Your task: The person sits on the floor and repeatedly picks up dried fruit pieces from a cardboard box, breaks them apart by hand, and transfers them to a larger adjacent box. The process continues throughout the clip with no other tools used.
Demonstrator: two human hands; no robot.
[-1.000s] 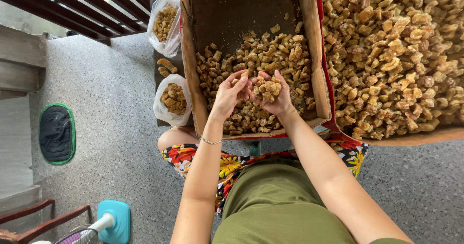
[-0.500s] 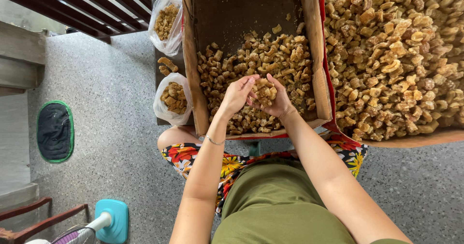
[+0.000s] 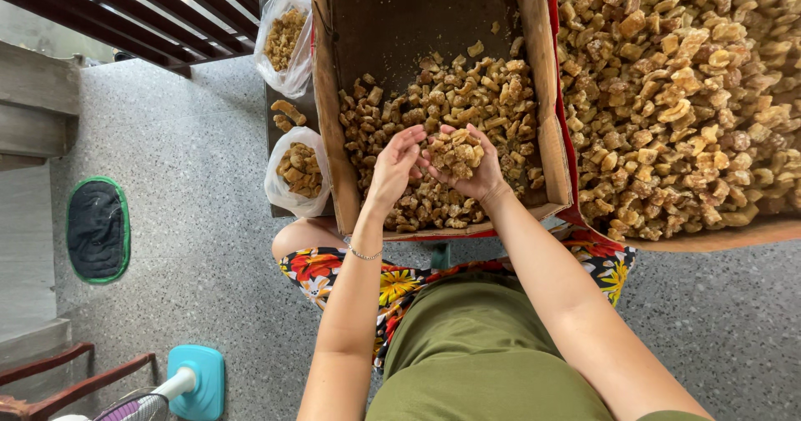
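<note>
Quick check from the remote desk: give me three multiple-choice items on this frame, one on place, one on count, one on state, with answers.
1. Where is the right hand?
A. over the cardboard box
B. on the floor
C. in a bag

2. How many clear plastic bags lie left of the box?
A. one
B. two
C. four

3. The right hand is:
A. empty
B. cupping brown chunks
C. flat on the lap

Answers: 1 A, it hovers above the box's pile; 2 B, one above the other; 3 B, pieces fill the palm, left hand touching.
</note>
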